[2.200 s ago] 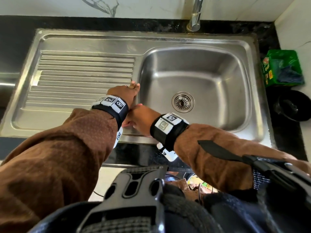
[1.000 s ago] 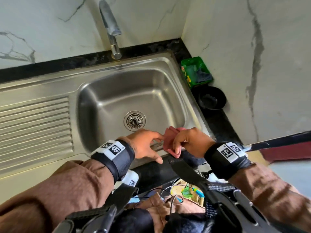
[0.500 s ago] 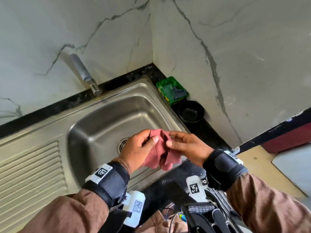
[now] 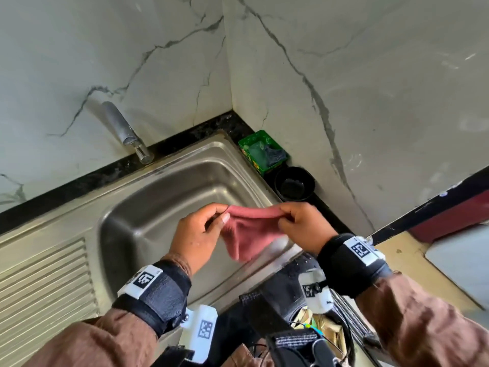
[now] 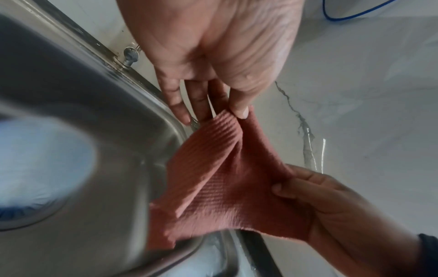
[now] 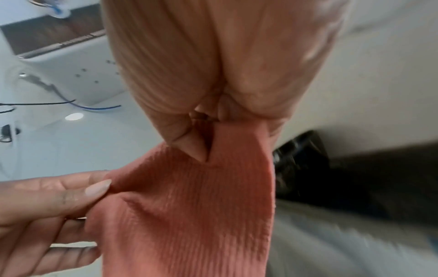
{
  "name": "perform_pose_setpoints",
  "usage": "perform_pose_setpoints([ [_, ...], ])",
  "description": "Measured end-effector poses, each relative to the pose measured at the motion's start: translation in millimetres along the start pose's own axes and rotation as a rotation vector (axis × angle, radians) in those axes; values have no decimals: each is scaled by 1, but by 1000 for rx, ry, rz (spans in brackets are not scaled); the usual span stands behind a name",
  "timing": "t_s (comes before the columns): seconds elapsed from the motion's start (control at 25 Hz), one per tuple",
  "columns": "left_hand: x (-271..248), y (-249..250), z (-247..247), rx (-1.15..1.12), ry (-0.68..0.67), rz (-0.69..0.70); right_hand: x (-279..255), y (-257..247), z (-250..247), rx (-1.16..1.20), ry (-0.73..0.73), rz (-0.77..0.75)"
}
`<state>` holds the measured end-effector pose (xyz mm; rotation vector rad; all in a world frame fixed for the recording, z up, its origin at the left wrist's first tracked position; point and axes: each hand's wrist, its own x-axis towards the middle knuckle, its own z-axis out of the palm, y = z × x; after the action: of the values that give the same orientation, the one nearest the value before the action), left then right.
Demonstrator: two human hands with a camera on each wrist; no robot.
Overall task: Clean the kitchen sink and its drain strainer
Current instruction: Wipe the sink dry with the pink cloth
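A pink ribbed cloth [image 4: 250,231] hangs stretched between both hands above the front right of the steel sink [image 4: 158,205]. My left hand [image 4: 203,229] pinches its left top corner between thumb and forefinger. My right hand [image 4: 299,223] pinches the right top corner. In the left wrist view the cloth [image 5: 218,183] spreads out from the left hand [image 5: 237,110] to the right hand [image 5: 303,191], and the drain strainer [image 5: 28,211] shows blurred at lower left. In the right wrist view the cloth [image 6: 201,206] hangs from the right hand [image 6: 206,146]. The strainer is hidden by my hands in the head view.
A steel tap [image 4: 124,131] stands behind the basin. A green box [image 4: 262,152] and a black bowl [image 4: 293,184] sit on the dark counter in the right corner by the marble wall. The ribbed drainboard [image 4: 45,282] lies to the left.
Both hands rose from the sink's front rim with the pink cloth, then pulled apart and spread it out. The head view swung right toward the corner.
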<state>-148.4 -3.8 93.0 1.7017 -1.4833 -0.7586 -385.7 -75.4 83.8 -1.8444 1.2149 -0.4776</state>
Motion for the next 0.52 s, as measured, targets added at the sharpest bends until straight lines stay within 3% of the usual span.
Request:
perform_pose_setpoints([
  [0.12, 4, 9, -1, -137, 69, 59, -4, -17, -20, -89, 138, -254],
  [0.2, 1, 6, 2, -163, 69, 110, -9, -13, -25, -167, 120, -409],
  [0.28, -9, -11, 5, -59, -102, 129, -20, 7, -21, -311, -29, -432],
  [0.4, -28, -41, 6, 318, -575, 75, -47, 35, -7, -528, -402, -309],
  [0.44, -33, -50, 4, 400, -636, 64, -53, 41, -3, -522, -443, -304],
  [0.52, -37, -62, -4, 395, -591, -11, -53, 43, -2, -413, -346, -311],
])
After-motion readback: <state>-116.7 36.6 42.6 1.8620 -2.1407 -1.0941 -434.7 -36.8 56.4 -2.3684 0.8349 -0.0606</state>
